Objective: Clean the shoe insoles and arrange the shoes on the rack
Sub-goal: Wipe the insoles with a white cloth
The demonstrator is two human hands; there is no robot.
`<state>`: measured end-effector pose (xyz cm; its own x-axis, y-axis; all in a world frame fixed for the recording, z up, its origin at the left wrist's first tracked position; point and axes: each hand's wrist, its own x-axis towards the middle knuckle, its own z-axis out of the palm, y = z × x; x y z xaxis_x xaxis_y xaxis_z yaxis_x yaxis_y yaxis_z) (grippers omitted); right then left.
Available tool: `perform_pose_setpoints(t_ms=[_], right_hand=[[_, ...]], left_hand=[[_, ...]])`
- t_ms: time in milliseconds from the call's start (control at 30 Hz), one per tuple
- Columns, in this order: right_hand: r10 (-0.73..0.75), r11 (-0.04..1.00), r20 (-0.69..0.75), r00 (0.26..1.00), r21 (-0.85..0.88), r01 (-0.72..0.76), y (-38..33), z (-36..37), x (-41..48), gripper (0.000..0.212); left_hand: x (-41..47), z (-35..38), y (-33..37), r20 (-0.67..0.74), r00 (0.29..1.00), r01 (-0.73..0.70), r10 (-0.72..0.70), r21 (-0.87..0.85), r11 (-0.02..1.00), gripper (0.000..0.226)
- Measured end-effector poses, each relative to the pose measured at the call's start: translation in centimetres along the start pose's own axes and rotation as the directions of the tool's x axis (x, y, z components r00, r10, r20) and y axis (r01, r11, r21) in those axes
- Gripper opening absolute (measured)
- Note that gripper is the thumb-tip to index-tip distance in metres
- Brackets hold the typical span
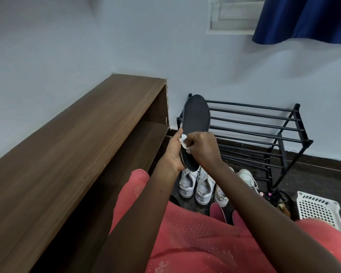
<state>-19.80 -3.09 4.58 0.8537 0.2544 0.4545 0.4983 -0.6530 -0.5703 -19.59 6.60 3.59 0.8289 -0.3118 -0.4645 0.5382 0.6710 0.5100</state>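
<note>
Our pink garment (195, 239) fills the foreground, and the brown wooden shelf (67, 144) stands left of the black rack (254, 123). White shoes (204, 186) sit on the floor just in front of the rack. We hold the dark insole (196, 115) upright before the rack's left end. Our left hand (174, 152) curls round its heel end, and our right hand (202, 146) pinches a white cloth (183, 138) against its middle. It looks light, thin and bendy, so we judge it best backed from behind along the lower half and rubbed gently to keep it from folding.
</note>
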Motion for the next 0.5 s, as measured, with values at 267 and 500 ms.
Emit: perform_pose_setpoints(t_ms=[267,500], right_hand=[[-0.186,0.974,0.038,0.982,0.142,0.179,0.0,-0.4,-2.6,0.017],[-0.038,0.991,0.000,0.999,0.126,0.038,-0.4,-0.1,-1.0,0.020]], left_hand=[[0.1,-0.6,1.1,-0.017,0.999,-0.041,0.040,-0.083,0.996,0.062],[0.2,0.1,0.7,0.012,0.997,-0.080,0.080,-0.051,0.996,0.055]])
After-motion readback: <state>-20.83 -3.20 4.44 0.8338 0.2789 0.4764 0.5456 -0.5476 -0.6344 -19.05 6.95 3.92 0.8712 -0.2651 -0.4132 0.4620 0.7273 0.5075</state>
